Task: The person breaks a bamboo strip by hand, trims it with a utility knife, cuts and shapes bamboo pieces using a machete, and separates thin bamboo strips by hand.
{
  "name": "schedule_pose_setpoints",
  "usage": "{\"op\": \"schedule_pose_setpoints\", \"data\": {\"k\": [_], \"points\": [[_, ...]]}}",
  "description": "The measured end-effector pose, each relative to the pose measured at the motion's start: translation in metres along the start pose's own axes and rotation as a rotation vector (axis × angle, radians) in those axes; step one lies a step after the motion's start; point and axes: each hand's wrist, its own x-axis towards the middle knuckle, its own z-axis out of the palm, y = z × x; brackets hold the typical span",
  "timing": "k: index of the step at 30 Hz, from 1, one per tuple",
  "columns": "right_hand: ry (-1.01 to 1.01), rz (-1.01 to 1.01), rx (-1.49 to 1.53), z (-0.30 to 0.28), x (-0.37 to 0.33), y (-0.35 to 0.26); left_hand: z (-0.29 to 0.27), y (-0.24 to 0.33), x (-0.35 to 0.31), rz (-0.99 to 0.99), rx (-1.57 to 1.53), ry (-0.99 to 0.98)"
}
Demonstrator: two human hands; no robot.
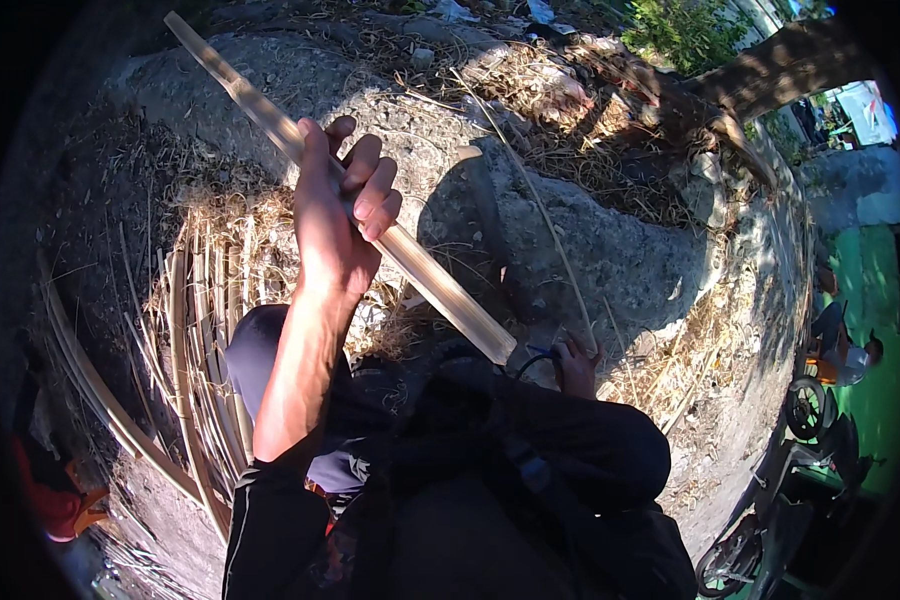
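Note:
My left hand (338, 205) is raised at the centre left, its fingers curled around a long flat split-bamboo strip (440, 287). The strip slants from the upper left down to the right, and its broad cut end is near my right hand (575, 368). That hand sits low in shadow by my knee with its fingers bent closed. A dark, thin curved piece shows beside it, too dim to name. A thin pale sliver (540, 205) runs down over the ground toward the right fingers; whether they grip it is unclear.
Several long bamboo strips (180, 370) lie bundled to my left. Dry shavings (570, 110) heap ahead near a tree trunk (790, 65). A person in red (55, 490) is at the left edge. Far right are a seated person (850, 360) and a motorbike (820, 450).

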Motion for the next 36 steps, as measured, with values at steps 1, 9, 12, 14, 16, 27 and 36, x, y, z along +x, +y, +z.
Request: {"op": "schedule_pose_setpoints", "data": {"k": [1,9,12,14,16,27,36], "points": [[-0.001,-0.004,0.000,-0.010,0.000,-0.004,0.001,0.000,-0.001,0.004,0.000,0.003],[-0.486,0.223,0.464,-0.153,0.008,-0.024,0.015,0.002,-0.011,0.121,0.071,-0.008],[-0.370,0.302,0.861,-0.199,0.006,0.003,0.019,-0.001,-0.014,0.106,0.055,-0.041],[-0.108,0.353,1.161,-0.243,0.018,-0.012,0.024,-0.007,-0.013,0.085,0.039,-0.059],[-0.029,0.400,1.358,-0.287,0.034,-0.029,0.031,-0.003,-0.015,0.082,-0.002,-0.071],[-0.348,-0.031,1.445,-0.396,0.125,-0.184,0.097,0.023,-0.017,0.277,0.096,-0.144],[-0.107,-0.150,1.532,-0.385,0.148,-0.188,0.064,0.050,-0.070,0.317,0.542,-0.137]]}}
